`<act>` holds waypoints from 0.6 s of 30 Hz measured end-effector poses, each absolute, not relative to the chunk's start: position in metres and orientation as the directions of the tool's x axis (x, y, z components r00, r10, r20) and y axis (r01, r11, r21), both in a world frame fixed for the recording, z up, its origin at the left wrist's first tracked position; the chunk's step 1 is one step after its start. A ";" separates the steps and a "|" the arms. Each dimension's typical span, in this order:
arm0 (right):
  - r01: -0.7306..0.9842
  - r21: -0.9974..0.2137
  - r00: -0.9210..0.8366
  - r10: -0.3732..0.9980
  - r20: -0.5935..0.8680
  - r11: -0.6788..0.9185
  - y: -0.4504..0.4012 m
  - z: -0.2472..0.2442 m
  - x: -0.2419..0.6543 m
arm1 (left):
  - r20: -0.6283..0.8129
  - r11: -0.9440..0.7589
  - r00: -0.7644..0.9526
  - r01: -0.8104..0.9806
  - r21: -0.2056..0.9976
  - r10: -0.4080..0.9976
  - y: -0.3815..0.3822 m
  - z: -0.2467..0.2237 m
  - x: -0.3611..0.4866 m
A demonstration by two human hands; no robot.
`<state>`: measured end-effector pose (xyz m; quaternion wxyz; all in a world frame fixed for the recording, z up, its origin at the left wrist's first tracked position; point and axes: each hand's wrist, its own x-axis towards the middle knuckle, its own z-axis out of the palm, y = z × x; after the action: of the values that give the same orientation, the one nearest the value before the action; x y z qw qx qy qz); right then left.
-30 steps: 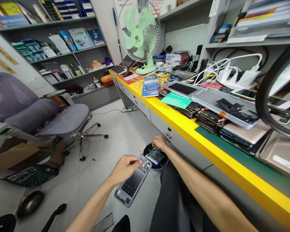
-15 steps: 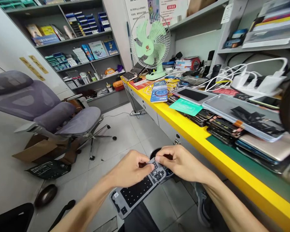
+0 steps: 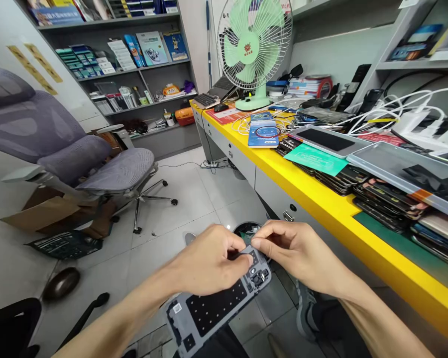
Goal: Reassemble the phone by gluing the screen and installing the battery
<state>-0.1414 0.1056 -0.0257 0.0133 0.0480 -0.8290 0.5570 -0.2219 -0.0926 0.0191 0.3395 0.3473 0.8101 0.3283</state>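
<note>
A grey phone-shaped panel (image 3: pixel 216 311) with black dotted patches and a camera cut-out at its upper right is tilted above the person's lap. My left hand (image 3: pixel 216 261) grips its upper edge, thumb on the dotted face and fingers behind. At the panel's top corner, my right hand (image 3: pixel 289 246) has thumb and index finger pinched together; whatever lies between those fingertips is too small to make out. Beneath and behind the hands, a round dark bin (image 3: pixel 246 228) stands on the floor.
A yellow-edged desk (image 3: pixel 302 186) runs along the right, with stacked phone parts (image 3: pixel 339 179), a clear tray (image 3: pixel 406 169), white cables and a green fan (image 3: pixel 248 49). A grey office chair (image 3: pixel 115 169) is at left, before shelves (image 3: pixel 134 69) and an open cardboard box (image 3: pixel 48 214).
The camera view has shifted, with the desk and fan now nearer. Both hands and the panel appear slightly further right in the picture; the left grip and right pinch look the same.
</note>
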 end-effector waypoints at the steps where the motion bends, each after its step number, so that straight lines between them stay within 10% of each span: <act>1: -0.089 -0.922 -0.996 -0.048 0.077 0.376 0.105 -0.026 -0.141 | -0.316 0.549 -0.542 0.344 0.762 0.778 -0.093 0.018 -0.221; 18: -0.071 -0.963 -0.989 0.110 0.103 0.258 0.089 -0.043 -0.124 | -0.340 0.611 -0.621 0.292 0.736 0.706 -0.081 0.017 -0.204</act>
<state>-0.1242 0.0894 -0.0428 0.0744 -0.0123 -0.7897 0.6088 -0.2040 -0.0810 0.0174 0.3181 0.2973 0.8393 0.3255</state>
